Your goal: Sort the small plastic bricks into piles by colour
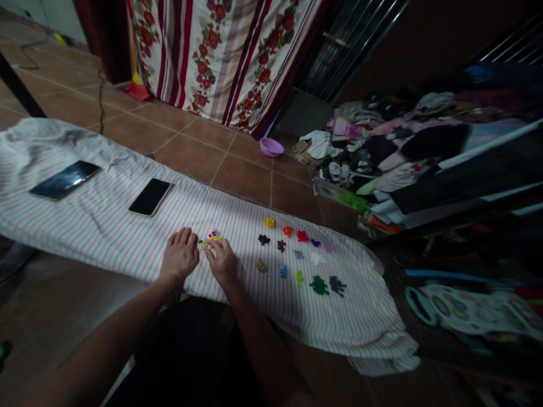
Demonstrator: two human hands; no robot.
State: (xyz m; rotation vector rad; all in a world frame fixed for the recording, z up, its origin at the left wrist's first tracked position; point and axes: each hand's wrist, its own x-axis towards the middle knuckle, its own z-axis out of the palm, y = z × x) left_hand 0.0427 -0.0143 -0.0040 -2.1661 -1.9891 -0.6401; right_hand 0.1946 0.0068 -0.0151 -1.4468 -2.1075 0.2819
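Centre frame, right hand touches the colourful pieces, finger grip unclear; left hand lies flat alongside, fingers outstretched! Left, a phone, any lettering too dim.

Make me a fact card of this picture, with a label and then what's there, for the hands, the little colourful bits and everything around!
Left hand: back up, beside the mixed pile
Right hand: fingers at that pile; grip unclear
Single-colour piles: yellow pile, dark green pile, others
Underneath: striped cloth
Screens: phone, larger device
Floor: purple bowl
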